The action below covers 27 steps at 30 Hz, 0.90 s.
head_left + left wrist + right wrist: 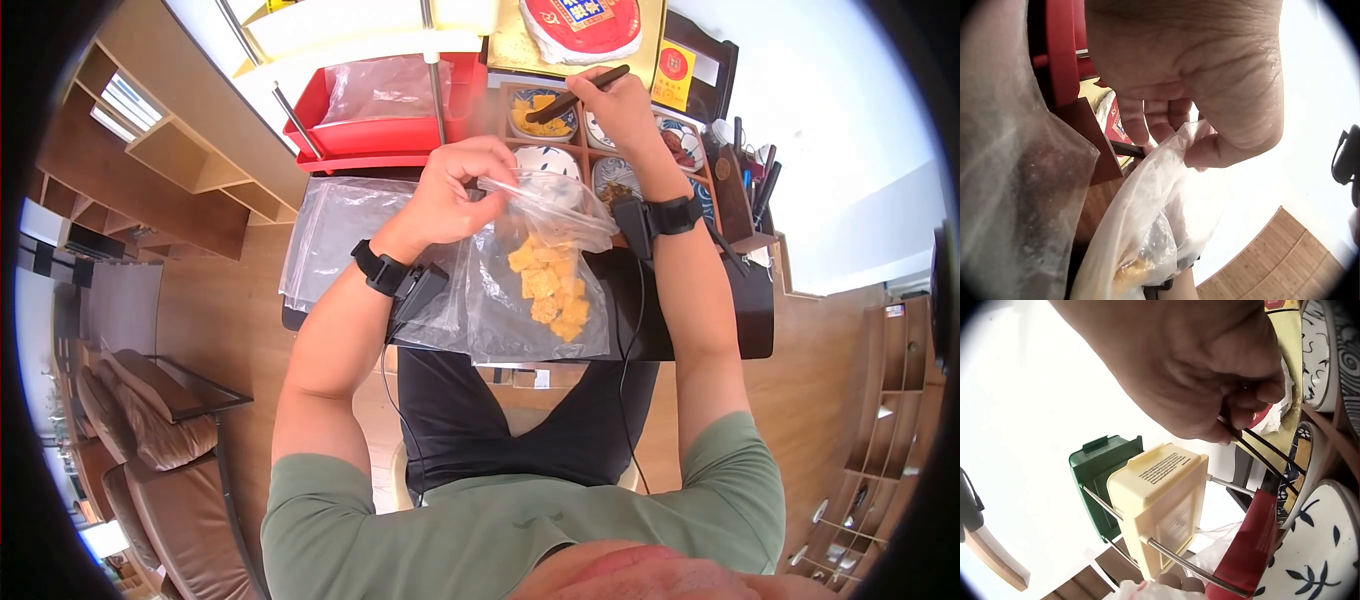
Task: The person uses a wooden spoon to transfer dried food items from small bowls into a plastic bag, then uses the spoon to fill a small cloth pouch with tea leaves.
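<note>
My left hand (455,195) pinches the top edge of a clear plastic bag (490,300), with the bag's edge between thumb and fingers in the left wrist view. Yellow square chips (545,285) lie inside the bag, above the table's front edge. Dark chopsticks (575,98) are gripped by my right hand (625,115). Their tips reach down into a patterned bowl (1315,447) of yellow chips (1300,459) in the right wrist view. That bowl sits in a divided wooden tray (585,150), behind a white leaf-patterned bowl (1316,550).
More clear bags (345,240) lie flat at the left. A red bin (305,110) on a metal-post rack holds another bag. Further bowls fill the tray; a wooden pen holder (735,200) stands at its right. Behind it is a gold board (505,50) bearing a red round package (590,30).
</note>
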Each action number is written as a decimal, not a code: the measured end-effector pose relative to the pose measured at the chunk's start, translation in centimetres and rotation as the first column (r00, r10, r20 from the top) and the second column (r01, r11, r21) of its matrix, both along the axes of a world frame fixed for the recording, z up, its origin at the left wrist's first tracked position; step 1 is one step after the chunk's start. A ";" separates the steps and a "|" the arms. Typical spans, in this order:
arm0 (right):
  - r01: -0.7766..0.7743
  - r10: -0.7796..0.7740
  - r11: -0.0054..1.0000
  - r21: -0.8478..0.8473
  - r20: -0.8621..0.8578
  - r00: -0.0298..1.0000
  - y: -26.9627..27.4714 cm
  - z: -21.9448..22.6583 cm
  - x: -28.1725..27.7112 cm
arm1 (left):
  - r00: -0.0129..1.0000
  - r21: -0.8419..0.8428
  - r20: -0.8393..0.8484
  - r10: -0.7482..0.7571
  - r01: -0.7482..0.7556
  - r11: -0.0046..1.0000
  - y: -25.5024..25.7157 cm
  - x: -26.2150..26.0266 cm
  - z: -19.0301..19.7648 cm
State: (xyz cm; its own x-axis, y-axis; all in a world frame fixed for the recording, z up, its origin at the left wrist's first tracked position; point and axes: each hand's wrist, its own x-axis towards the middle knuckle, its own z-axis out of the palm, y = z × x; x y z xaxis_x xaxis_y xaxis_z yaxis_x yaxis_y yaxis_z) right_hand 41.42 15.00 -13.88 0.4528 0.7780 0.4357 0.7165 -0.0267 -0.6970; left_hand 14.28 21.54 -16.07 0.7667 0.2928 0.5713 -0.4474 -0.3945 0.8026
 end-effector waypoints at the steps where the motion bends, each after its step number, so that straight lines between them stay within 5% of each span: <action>1: -0.018 0.020 1.000 0.025 -0.076 0.997 0.1 -0.1 0.1 | 1.000 -0.003 0.004 0.001 -0.001 1.000 0.0 0.0 -0.1; 6: -0.043 0.053 0.998 0.052 -0.211 0.976 0.0 0.0 -0.2 | 1.000 -0.012 0.007 -0.001 0.001 1.000 -0.1 0.0 0.1; 17: -0.127 0.123 0.991 0.034 0.096 0.988 -0.2 0.2 -2.2 | 1.000 0.014 0.000 0.011 -0.011 1.000 -0.1 0.0 0.2; 24: -0.160 0.148 0.979 0.127 0.105 0.983 -0.4 0.5 -0.7 | 1.000 -0.013 -0.005 0.017 -0.017 1.000 -0.2 -0.1 0.3; 26: -0.097 0.110 0.986 0.133 -0.092 0.990 -0.8 1.1 0.5 | 1.000 0.050 0.014 0.017 -0.018 0.999 0.2 0.0 0.0; 27: -0.195 0.233 0.963 0.187 -0.209 0.950 -2.3 3.6 -0.6 | 1.000 0.042 0.011 0.018 -0.018 0.999 0.3 0.1 -0.1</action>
State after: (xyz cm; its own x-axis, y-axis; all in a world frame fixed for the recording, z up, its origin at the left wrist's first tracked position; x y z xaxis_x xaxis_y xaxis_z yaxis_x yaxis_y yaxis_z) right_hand 40.86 12.73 -10.25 0.3851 0.7949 0.4689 0.5148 0.2367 -0.8240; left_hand 14.34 21.85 -16.12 0.7556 0.2819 0.5913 -0.4480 -0.4362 0.7804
